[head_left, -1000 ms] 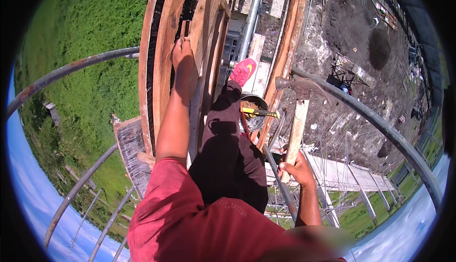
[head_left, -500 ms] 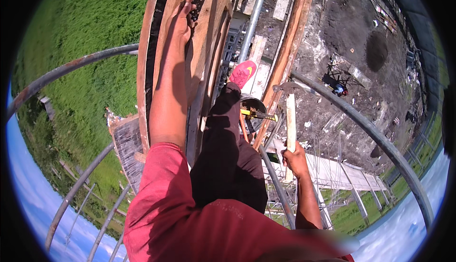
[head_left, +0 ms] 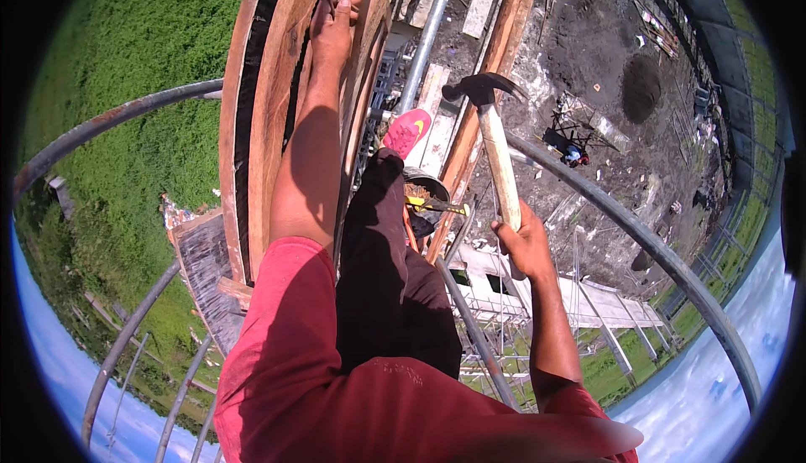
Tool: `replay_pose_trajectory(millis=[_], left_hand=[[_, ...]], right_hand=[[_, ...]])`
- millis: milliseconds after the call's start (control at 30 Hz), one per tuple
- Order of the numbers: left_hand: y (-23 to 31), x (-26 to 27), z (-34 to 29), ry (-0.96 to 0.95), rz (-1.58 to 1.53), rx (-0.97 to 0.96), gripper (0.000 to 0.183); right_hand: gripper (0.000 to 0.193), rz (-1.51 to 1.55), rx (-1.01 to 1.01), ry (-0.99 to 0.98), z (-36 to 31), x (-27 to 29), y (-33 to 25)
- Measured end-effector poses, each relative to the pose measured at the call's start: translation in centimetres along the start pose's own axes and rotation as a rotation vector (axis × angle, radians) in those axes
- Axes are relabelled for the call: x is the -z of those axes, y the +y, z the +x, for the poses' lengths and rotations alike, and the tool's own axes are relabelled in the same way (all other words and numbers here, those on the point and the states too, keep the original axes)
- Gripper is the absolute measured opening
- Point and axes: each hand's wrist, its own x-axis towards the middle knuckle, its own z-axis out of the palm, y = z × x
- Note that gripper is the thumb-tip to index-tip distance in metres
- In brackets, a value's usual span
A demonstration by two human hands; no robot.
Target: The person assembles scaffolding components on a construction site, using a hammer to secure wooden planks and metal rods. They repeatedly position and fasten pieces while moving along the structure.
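Note:
In my right hand (head_left: 529,243) is a claw hammer (head_left: 502,165), gripped low on its pale wooden handle. Its dark head is raised beside the outer orange-brown plank, claw pointing right. My left arm reaches forward along the upright timber boards (head_left: 281,85). At their far end, my left hand (head_left: 332,33) has its fingers bent together between two boards. Whatever those fingers pinch is too small to make out. Dark metal bits show just beyond the fingertips.
A black bucket (head_left: 426,184) with brown contents and a yellow-handled tool (head_left: 438,205) stands by my leg. Grey scaffold pipes (head_left: 646,211) curve around both sides. Narrow planks (head_left: 435,119) lie under my pink shoe (head_left: 407,131). Far below are dirt ground and green vegetation.
My right hand has lifted the hammer, bringing its head higher, closer and tilted left. My left hand has shifted slightly right, its fingers drawn in at the boards. The whole view has moved slightly.

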Motion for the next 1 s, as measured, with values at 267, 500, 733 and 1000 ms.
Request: replay_pose_trajectory(millis=[267, 500, 733, 1000], left_hand=[[-1.1, -1.8, -1.3, 0.087, 0.268, -0.139, 0.026], [-0.4, -1.6, -1.8, 0.127, 0.182, -0.221, 0.021], [0.3, -2.4, -2.6, 0.219, 0.248, -0.214, 0.018], [0.4, -1.8, -2.5, 0.220, 0.256, -0.280, 0.018]], right_hand=[[0.027, -0.230, 0.417, 0.192, 3.1, -1.3, -5.8], [0.035, -0.026, 0.439, 0.098, 7.6, -4.3, -12.1], [0.043, -0.311, 0.418, 0.085, 10.1, -5.4, -14.7], [0.035, -0.352, 0.452, 0.028, 11.5, -5.1, -13.8]])
